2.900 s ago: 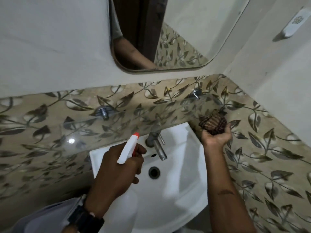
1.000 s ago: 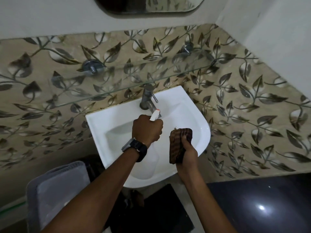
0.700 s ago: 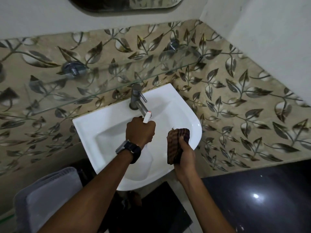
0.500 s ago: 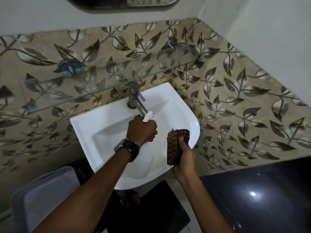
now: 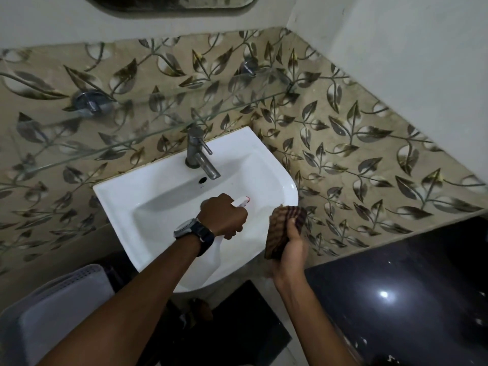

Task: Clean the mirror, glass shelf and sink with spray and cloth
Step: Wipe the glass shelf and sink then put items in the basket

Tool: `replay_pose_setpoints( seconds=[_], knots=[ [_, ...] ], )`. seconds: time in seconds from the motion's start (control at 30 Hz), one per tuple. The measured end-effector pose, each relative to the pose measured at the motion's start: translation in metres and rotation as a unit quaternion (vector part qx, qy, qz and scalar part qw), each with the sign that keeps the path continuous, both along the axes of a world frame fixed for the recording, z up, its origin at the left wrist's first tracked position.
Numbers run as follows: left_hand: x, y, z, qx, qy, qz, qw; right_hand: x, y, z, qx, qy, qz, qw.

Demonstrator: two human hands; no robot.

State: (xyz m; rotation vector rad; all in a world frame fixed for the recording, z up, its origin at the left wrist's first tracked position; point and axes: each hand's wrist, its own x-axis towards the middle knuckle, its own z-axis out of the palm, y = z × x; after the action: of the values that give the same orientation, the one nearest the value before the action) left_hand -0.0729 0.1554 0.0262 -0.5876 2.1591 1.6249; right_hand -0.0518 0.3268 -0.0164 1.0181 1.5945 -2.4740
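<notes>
Our left hand is curled tight around the spray bottle, holding it over the basin of the sink. Its white nozzle with the red tip pokes out past the knuckles, pointing toward the right side of the bowl. A dark watch sits on that wrist. Just beside it, our right hand grips the folded brown striped cloth at the sink's right rim; we cannot tell whether the cloth touches the porcelain. Behind the hands the metal tap stands at the back of the sink. Above it the glass shelf runs across the leaf-patterned tiles on two metal brackets. The lower edge of the mirror shows at the top. A pale plastic basket sits below the sink on the left.
</notes>
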Motion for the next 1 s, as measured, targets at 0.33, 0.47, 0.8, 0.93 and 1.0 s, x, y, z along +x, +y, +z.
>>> replay_pose_setpoints(
  seconds=[0.33,0.47,0.8,0.93,1.0],
  knots=[
    [0.067,-0.005,-0.023,-0.054,-0.022,-0.083,0.995,0.017,0.026,0.001,0.022,0.023,-0.074,0.997],
    [0.101,-0.012,-0.037,-0.139,-0.017,-0.118,0.983,0.024,0.025,0.001,0.027,0.018,-0.064,0.997],
    [0.162,-0.044,-0.062,-0.166,-0.047,-0.046,0.984,0.038,0.003,-0.007,0.002,0.022,-0.004,1.000],
    [0.188,-0.060,-0.074,-0.155,-0.056,-0.017,0.986,0.046,-0.011,-0.015,-0.007,0.010,0.043,0.999],
    [0.197,-0.070,-0.077,-0.163,-0.061,-0.010,0.985,0.047,-0.018,-0.017,-0.004,0.010,0.064,0.998]
  ],
)
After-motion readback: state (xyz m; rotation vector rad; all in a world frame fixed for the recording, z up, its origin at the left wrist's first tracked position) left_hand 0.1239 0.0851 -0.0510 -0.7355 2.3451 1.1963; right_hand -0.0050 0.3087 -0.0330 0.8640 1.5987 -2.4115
